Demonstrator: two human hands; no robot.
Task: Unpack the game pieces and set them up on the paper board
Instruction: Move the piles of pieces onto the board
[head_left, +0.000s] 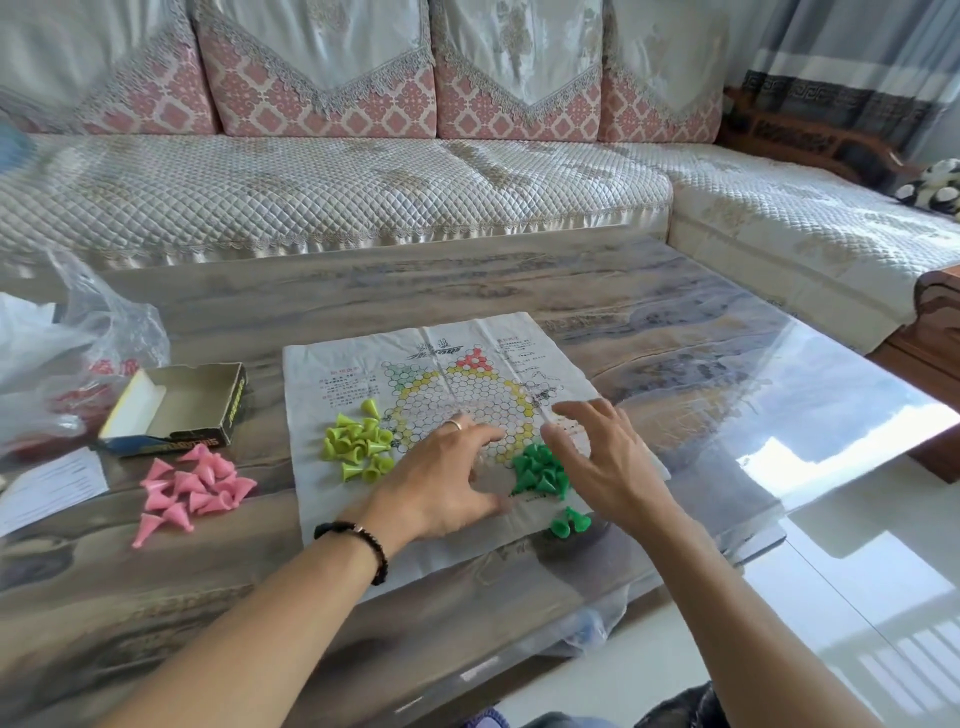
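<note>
The creased paper board (363, 374) lies flat on the table, printed with a hexagon grid and coloured corners. On its left part sits a heap of lime-yellow cone pieces (358, 441). A heap of dark green cones (540, 470) lies near its lower right, with two more green cones (570, 522) closer to me. Pink cones (195, 488) are scattered on the table left of the board. My left hand (447, 480) rests on the board with fingers spread. My right hand (602, 457) hovers open just above the green heap, holding nothing.
An open, empty cardboard game box (176, 410) stands left of the board. Crumpled clear plastic bags (78, 358) lie at the far left, with a white paper slip (52, 488) below them. A quilted sofa (332, 187) runs behind the glossy table (675, 332).
</note>
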